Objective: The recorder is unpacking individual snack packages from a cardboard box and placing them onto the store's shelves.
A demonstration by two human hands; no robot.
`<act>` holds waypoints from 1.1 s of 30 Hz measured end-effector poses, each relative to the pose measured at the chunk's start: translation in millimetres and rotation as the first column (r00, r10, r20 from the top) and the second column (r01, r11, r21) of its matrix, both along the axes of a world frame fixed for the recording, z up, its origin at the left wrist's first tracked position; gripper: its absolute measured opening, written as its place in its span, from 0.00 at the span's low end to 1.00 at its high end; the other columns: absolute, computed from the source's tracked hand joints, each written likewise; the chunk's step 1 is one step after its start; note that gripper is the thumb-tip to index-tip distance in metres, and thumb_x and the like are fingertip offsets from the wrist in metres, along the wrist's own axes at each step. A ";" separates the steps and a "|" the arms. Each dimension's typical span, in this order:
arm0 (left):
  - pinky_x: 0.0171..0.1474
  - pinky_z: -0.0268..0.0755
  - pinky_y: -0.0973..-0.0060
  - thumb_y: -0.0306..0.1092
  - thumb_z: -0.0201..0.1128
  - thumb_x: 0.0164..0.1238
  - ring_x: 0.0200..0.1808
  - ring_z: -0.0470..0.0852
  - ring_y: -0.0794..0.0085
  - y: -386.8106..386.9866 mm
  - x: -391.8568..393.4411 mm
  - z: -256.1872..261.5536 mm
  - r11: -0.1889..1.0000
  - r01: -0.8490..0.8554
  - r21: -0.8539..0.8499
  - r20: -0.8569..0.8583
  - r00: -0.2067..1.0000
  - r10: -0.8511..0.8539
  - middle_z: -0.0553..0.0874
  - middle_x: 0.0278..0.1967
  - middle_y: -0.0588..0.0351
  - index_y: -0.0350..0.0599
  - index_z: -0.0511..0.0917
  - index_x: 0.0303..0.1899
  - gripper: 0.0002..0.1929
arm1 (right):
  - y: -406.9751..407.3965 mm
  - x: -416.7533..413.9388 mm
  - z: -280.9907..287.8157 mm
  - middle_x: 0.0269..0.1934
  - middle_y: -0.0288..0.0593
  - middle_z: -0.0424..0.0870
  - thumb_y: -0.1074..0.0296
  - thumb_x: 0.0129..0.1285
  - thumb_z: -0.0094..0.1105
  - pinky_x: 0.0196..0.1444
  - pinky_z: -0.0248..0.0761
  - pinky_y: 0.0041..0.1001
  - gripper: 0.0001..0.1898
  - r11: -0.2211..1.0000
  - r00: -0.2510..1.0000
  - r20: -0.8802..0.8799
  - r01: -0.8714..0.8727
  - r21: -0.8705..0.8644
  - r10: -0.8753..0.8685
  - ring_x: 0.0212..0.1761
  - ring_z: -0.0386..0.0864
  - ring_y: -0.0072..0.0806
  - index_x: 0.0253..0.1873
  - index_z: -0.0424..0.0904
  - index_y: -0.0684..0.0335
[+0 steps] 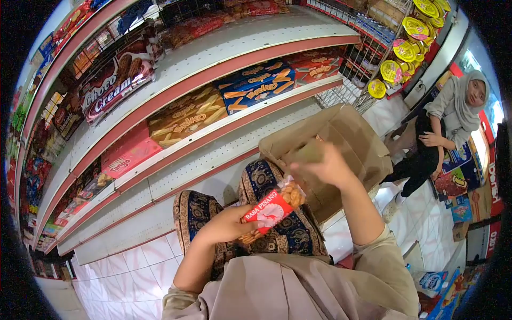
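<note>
My left hand [228,224] grips the lower end of a red-and-clear snack packet [272,211], with brown pieces showing at both ends. The packet lies tilted above my patterned trouser legs. My right hand [326,166] is raised over an open cardboard box [362,134] and is blurred. A blurred yellowish-green patch shows by its fingers; whether the hand holds it cannot be told. The box stands right of my knees, against the shelf's end, and its inner bottom is partly hidden by my right hand and forearm.
Metal shelves [240,40] hold boxed wafers [260,86], a pink box [130,154] and a Choco Cream pack [116,84]. A wire rack [356,60] with yellow cups [390,72] stands beyond the box. A person [452,108] sits at the right, near stacked cartons [480,204].
</note>
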State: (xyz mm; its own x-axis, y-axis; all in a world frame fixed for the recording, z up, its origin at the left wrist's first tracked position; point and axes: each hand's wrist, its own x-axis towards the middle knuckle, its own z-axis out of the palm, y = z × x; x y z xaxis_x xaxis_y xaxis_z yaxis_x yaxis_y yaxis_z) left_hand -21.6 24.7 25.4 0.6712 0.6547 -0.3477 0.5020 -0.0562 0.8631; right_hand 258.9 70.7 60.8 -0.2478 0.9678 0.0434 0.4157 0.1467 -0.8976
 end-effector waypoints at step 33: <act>0.62 0.65 0.67 0.46 0.51 0.71 0.56 0.76 0.60 -0.1 42.3 -24.1 0.613 -0.419 -0.670 0.585 0.210 0.783 0.77 0.55 0.44 0.32 0.67 0.59 0.25 | -58.8 -78.3 -73.7 0.44 0.39 0.82 0.54 0.52 0.71 0.50 0.71 0.25 0.28 0.880 0.842 -0.536 -0.213 -0.424 -0.054 0.46 0.78 0.22 0.54 0.75 0.65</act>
